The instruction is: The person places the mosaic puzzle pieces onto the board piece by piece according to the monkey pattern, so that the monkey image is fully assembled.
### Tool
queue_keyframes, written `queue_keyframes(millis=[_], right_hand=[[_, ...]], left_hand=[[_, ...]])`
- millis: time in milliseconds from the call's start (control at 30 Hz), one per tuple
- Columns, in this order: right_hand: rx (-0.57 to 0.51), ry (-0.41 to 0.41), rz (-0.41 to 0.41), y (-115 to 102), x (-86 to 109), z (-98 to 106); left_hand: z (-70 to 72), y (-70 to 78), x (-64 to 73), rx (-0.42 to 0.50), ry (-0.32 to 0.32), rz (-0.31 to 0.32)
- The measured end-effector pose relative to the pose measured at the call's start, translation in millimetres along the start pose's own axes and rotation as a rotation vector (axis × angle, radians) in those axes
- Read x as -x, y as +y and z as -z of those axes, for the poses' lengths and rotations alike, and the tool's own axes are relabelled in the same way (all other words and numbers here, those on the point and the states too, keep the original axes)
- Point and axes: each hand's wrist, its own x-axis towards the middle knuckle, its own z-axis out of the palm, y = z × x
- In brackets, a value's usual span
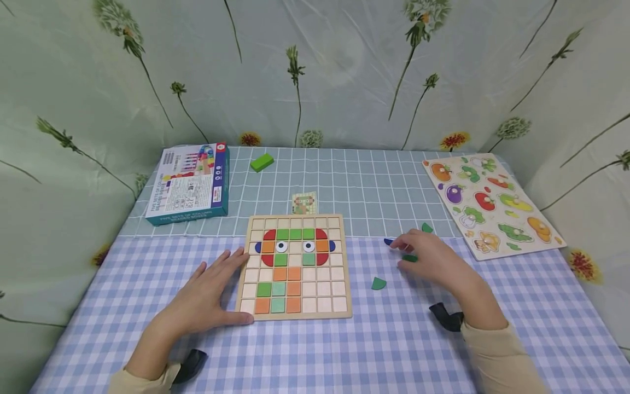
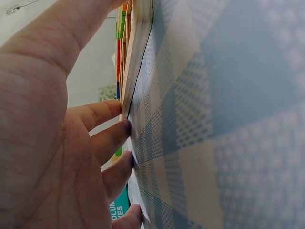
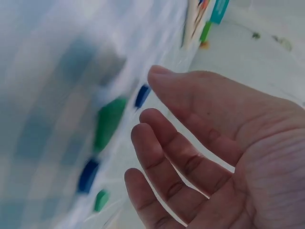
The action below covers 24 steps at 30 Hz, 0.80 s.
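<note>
A wooden grid board holds red, orange, green and blue pieces, plus two round eye pieces. My left hand rests at its left side, thumb at the near corner and fingertips along the edge; the left wrist view shows these fingers spread. My right hand hovers over loose pieces on the cloth, thumb and fingertips apart with nothing between them in the right wrist view. Near it are a dark blue piece, a green piece, a green quarter-round piece and another green piece. A second blue piece shows in the right wrist view.
Behind the board lies a small pattern card. A boxed toy set is at the back left, with a green block beside it. At the right lies a vegetable puzzle board. A checked cloth covers the table.
</note>
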Motion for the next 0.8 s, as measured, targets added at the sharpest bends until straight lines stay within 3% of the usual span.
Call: queue_keyframes(millis=[333, 800], right_hand=[[-0.007, 0.006, -0.023, 24, 12.6, -3], [0.015, 0.015, 0.026, 29, 9.5, -6]], left_hand=[[-0.2, -0.2, 0.2, 0.0, -0.001, -0.001], [0.3, 1.0, 0.5, 0.002, -0.001, 0.003]])
